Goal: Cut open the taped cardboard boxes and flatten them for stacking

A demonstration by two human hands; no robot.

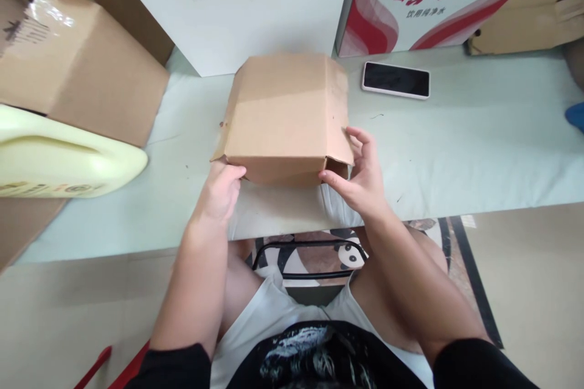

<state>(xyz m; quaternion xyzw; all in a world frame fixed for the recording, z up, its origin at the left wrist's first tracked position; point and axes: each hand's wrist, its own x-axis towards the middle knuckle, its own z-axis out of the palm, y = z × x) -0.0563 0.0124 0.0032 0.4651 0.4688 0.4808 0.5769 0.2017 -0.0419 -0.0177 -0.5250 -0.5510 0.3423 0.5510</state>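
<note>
Got brown cardboard box (279, 112) gripped two-handed over pale green tablecloth (456, 152), right in front of big white box (260, 6). Pinching near-left corner with left hand (222, 188), nearly closed; cupping near-right corner with right hand (365, 176), kinda half-open.

Held carton (280, 112): between left hand (222, 191) and right hand (364, 173), over the table (460, 152); contact beneath hard to judge. Box (260, 6): behind the grip. Second box (383, 24): behind, to the right. Phone (396, 80): on the table, before the second box, right of the grip. Jug (68, 158): left of the grip, before another carton (112, 76).
</note>
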